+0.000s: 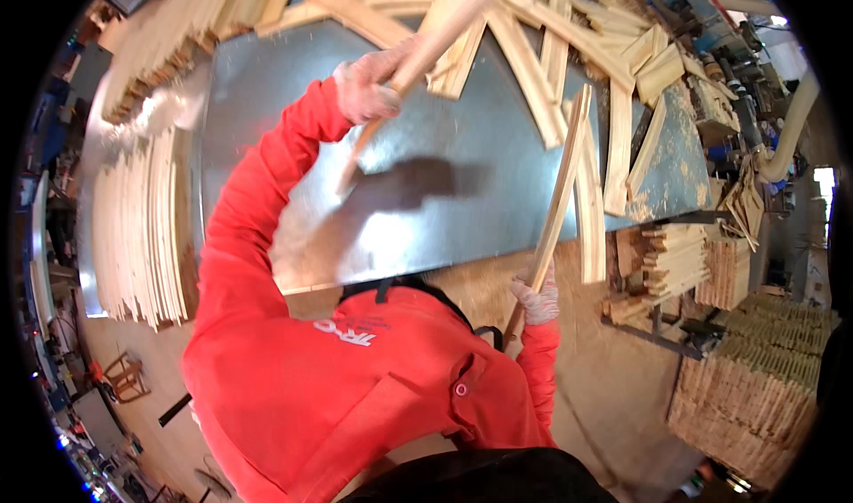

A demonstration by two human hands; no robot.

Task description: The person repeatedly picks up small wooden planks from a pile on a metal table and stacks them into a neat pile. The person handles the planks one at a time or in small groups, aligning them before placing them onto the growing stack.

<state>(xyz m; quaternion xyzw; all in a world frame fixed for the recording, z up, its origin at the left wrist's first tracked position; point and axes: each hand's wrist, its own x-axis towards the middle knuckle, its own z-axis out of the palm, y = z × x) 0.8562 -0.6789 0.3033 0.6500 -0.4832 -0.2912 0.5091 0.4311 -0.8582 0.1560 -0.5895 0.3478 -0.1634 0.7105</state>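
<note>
My left hand (367, 87), in a pale work glove, is closed round a long wooden board (453, 36) raised above the metal-topped table (258, 85). The board slants from the far side down toward the near left, and its shadow falls on the sheet. By the table's near right edge, my right hand (538, 299), also gloved, grips a narrow wooden strip (562, 183) close to its lower part. The strip stands tilted, its upper end over the table. Beside it, a loose board (589, 210) juts past the table edge.
Loose boards (524, 76) lie crisscrossed along the table's far and right sides, with sawdust at the right corner. Boards are stacked at the left (142, 227) and far left (178, 32). Wood piles (755, 387) stand on the floor at right, near machinery with a pale hose (793, 130).
</note>
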